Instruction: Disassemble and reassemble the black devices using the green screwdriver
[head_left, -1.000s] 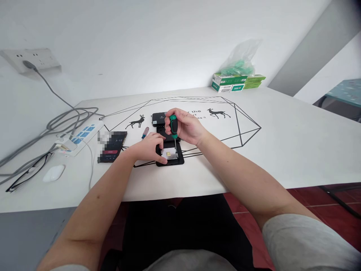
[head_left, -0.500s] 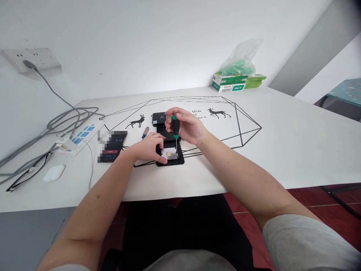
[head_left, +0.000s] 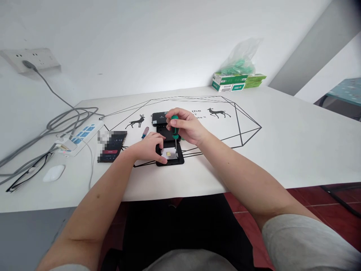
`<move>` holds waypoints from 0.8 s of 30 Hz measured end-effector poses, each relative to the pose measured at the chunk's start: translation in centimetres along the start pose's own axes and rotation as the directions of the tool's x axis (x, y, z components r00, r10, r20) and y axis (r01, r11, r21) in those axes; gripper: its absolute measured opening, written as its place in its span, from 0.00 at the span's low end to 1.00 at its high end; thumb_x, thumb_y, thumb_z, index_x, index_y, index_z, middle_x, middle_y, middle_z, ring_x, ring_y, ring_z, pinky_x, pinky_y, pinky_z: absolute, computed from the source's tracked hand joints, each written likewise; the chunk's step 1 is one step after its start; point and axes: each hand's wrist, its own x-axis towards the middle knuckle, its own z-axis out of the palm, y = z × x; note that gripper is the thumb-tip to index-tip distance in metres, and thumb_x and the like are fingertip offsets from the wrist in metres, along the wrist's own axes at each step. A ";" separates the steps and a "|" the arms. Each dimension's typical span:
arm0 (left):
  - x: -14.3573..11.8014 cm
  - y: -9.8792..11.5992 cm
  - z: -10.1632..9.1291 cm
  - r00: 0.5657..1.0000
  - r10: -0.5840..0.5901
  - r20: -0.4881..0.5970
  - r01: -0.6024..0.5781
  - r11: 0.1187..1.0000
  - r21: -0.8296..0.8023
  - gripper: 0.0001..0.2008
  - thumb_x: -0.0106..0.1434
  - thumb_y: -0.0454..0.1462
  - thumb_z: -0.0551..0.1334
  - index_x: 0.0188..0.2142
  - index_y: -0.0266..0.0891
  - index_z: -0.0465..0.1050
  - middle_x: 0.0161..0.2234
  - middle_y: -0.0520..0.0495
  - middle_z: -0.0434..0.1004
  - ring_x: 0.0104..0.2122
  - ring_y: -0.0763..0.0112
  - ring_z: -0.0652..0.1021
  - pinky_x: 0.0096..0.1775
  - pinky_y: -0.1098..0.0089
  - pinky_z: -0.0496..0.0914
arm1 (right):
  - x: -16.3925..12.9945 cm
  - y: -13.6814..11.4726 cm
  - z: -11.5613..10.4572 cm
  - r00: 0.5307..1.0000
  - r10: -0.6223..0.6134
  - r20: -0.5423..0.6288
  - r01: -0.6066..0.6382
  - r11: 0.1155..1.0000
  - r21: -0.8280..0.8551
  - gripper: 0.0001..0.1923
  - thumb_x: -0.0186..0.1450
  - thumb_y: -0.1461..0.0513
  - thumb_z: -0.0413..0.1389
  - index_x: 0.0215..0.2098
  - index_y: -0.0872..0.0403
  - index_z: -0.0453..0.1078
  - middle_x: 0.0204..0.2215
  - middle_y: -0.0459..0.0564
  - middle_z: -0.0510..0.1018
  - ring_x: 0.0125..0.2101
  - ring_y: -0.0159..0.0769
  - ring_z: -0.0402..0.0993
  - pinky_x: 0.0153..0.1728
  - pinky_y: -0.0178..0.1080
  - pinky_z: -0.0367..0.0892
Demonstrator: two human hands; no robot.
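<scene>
A small black device [head_left: 179, 160] lies open on the white table [head_left: 282, 143], with a pale board and a yellow chip showing inside. My left hand [head_left: 148, 148] presses down on its left edge, fingers curled over the case. My right hand [head_left: 187, 126] grips a green-handled screwdriver [head_left: 175, 128] held upright, its tip down on the board's right side. Behind the hands lie two more black case parts [head_left: 159, 118], partly hidden.
A red-and-blue small screwdriver [head_left: 144, 132] lies left of the device. A phone [head_left: 113, 146], power strip [head_left: 80, 136] with grey cables, glasses [head_left: 25, 177] and a white mouse [head_left: 53, 173] are at the left. Green boxes [head_left: 228, 82] under a plastic bag stand at the back.
My right hand's fingers have shifted around the green handle, twisting it in place. The left hand and the device stay where they were.
</scene>
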 end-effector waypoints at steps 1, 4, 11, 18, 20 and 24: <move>0.0 0.0 0.0 1.000 0.001 0.002 -0.001 1.000 -0.001 0.26 0.50 0.56 0.79 0.36 0.46 0.72 0.69 0.41 0.71 0.74 0.40 0.61 0.66 0.48 0.67 | 0.0 0.0 0.0 1.000 0.002 0.003 -0.002 1.000 0.016 0.18 0.59 0.56 0.74 0.43 0.50 0.77 0.33 0.41 0.77 0.31 0.30 0.71 0.36 0.37 0.71; 0.0 0.0 0.0 1.000 0.001 0.005 -0.001 1.000 0.002 0.26 0.51 0.57 0.78 0.37 0.46 0.72 0.69 0.41 0.71 0.74 0.40 0.60 0.67 0.48 0.66 | 0.1 -0.1 0.0 1.000 0.026 0.014 -0.027 0.997 0.079 0.16 0.61 0.56 0.68 0.45 0.50 0.76 0.33 0.43 0.79 0.33 0.33 0.74 0.36 0.38 0.73; 0.0 -0.1 0.0 1.000 0.006 -0.005 -0.006 1.000 0.006 0.27 0.50 0.57 0.79 0.37 0.46 0.72 0.69 0.41 0.72 0.74 0.41 0.60 0.69 0.47 0.63 | 0.3 -0.2 0.4 0.999 0.047 -0.023 -0.046 0.996 0.071 0.17 0.63 0.49 0.68 0.40 0.51 0.74 0.36 0.46 0.80 0.36 0.35 0.75 0.37 0.37 0.73; 0.1 -0.1 0.0 1.000 0.009 -0.008 -0.009 1.000 0.003 0.26 0.50 0.56 0.79 0.37 0.46 0.73 0.69 0.41 0.71 0.75 0.39 0.60 0.69 0.45 0.64 | 0.0 0.0 0.5 0.998 -0.017 -0.059 0.014 0.998 -0.055 0.21 0.55 0.57 0.77 0.43 0.48 0.76 0.37 0.42 0.74 0.35 0.31 0.67 0.36 0.36 0.68; 0.1 -0.1 0.0 1.000 0.006 -0.008 -0.006 1.000 0.002 0.26 0.50 0.56 0.79 0.37 0.46 0.73 0.69 0.41 0.71 0.75 0.39 0.60 0.68 0.45 0.64 | 0.1 0.0 0.5 0.996 -0.019 -0.083 0.016 0.999 -0.031 0.22 0.55 0.58 0.76 0.45 0.48 0.77 0.37 0.41 0.73 0.33 0.29 0.66 0.35 0.36 0.68; 0.0 -0.1 0.0 1.000 0.005 -0.006 -0.005 1.000 -0.002 0.26 0.50 0.56 0.79 0.37 0.46 0.72 0.69 0.41 0.72 0.75 0.40 0.60 0.68 0.46 0.65 | 0.3 -0.1 0.3 0.983 -0.023 -0.182 0.026 1.000 0.015 0.21 0.56 0.57 0.75 0.45 0.46 0.76 0.35 0.40 0.70 0.31 0.29 0.65 0.34 0.37 0.67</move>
